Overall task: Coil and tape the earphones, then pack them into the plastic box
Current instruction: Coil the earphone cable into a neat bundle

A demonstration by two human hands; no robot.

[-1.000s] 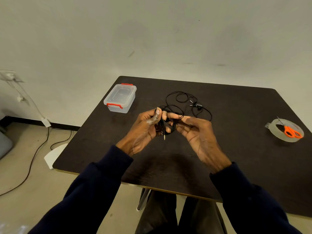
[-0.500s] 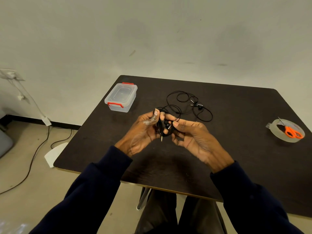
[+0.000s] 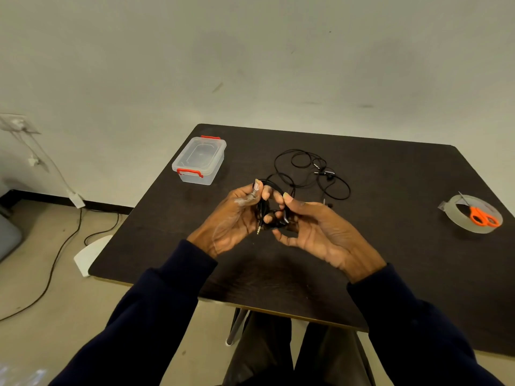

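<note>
Head view, grip: left hand (image 3: 231,218) pinches gathered loops of the black earphones (image 3: 262,210); right hand (image 3: 320,232) curls round the same bundle, jack plug (image 3: 259,228) dangling beneath.
Beyond grip: earbuds (image 3: 324,172) trail uncoiled on the table (image 3: 390,246).
Progress: coiling looks partway; taping and packing not yet done.
Left of grip: plastic box (image 3: 199,160), lid on.
Far right: tape roll (image 3: 459,215), orange scissors (image 3: 482,217) atop.

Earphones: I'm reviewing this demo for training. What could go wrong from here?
The loose cord on the table looks tangled and may snag as it is drawn in. The left hand and right hand both hold the coil, while the tape lies far right; reaching for it could let the coil spring open. The box looks closed too.
</note>
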